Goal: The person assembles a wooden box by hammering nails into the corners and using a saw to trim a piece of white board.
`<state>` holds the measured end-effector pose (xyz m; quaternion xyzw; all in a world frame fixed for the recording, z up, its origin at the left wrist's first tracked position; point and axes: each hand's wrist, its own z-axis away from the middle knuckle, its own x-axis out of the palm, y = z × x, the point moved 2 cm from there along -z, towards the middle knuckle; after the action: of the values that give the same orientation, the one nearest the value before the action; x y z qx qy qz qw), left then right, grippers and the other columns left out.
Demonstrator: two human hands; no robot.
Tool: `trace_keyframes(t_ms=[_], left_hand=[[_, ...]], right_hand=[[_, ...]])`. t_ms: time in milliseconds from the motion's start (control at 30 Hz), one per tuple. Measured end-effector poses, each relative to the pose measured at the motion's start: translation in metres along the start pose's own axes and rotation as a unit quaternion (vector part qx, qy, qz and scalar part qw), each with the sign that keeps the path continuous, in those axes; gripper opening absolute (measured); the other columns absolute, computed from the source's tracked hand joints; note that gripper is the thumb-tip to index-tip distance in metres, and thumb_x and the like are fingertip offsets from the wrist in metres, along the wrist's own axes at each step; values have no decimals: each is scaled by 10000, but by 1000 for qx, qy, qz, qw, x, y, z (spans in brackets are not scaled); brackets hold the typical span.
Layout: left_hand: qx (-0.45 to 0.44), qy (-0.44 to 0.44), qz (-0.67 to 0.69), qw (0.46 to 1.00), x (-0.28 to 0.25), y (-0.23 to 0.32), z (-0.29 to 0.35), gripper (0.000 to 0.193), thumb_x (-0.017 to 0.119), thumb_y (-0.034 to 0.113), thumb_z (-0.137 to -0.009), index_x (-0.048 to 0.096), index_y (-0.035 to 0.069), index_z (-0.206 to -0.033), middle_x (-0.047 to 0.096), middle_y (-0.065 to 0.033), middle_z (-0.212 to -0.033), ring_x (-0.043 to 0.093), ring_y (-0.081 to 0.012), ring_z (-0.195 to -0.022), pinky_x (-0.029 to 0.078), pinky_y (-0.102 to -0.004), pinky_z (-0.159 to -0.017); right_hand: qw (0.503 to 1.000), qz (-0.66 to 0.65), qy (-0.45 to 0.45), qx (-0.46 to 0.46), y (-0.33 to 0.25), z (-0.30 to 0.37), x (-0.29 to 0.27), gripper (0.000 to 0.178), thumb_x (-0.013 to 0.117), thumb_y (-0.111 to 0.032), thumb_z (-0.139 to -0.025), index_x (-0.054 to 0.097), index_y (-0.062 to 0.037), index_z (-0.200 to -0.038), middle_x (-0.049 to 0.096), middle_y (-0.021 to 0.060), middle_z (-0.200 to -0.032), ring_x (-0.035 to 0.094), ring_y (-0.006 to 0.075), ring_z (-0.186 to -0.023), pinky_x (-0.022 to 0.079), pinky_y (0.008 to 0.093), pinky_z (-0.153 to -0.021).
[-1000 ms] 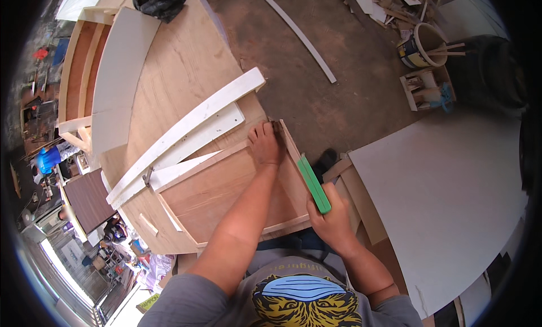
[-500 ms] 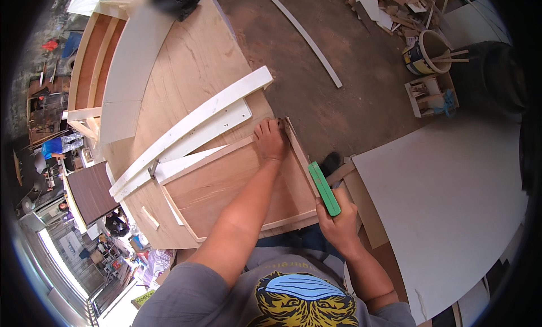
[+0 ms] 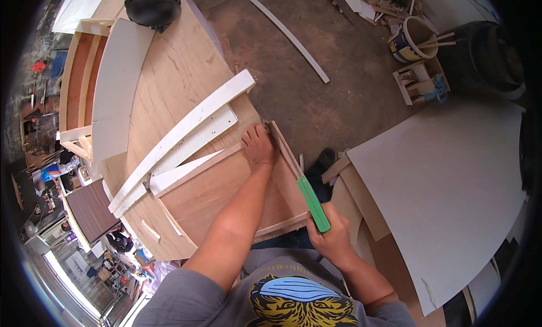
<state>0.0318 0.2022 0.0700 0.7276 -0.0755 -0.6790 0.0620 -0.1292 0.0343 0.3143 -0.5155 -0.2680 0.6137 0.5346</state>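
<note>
The step in hand looks to be work on the right-hand edge of a shallow, rectangular tray-like frame of reddish-brown wood with paler raised rails [image 3: 197,196]. It lies on the pale plywood surface [image 3: 180,61] at the edge nearest the person, its open side up.

The left hand [image 3: 261,146] is planted at the frame's far right corner, fingers bent over the wood; it seems to steady the piece, though I cannot tell how tightly it grips. The right hand [image 3: 332,230] is wrapped round the lower end of a long, green, bar-shaped tool [image 3: 313,204], which stands slantwise just beside the outer face of the right rail. Whether the tool's working face touches the wood is hidden from this angle.

Beyond the frame lie a long, narrow white board [image 3: 195,119] and, partly under it, a shorter white board with small dark holes [image 3: 212,128]. A small dark metal clamp [image 3: 147,183] sits near the frame's far left corner.

As a judgement, the next move calls for firm pressure from the left hand, so the frame cannot slide, and for the tool to run square along the rail, well clear of the left fingers.
</note>
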Motion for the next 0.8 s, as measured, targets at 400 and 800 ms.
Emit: trace_keyframes(t_ms=[400,800], left_hand=[[7,-2,-4,1000,-9,4,-5,199,605,209,-927,553,76,-1065,557,-102,-1209,510,-353,-1150,398,-494,-970],[9,17,21,1000,-13,7,-5,217,589,241,-935,565,57,-1047,563,-139,-1206,500,-378,-1158,392,-519,-979]], right_hand=[[1000,6,-7,-5,12,3,0,184,763,-43,-832,611,-18,-932,662,188,-784,692,400,-688,545,431,-604],[952,-228,62,194,59,23,-17,71,679,-52,-954,616,-22,-961,594,3,-697,561,65,-582,433,256,-502]])
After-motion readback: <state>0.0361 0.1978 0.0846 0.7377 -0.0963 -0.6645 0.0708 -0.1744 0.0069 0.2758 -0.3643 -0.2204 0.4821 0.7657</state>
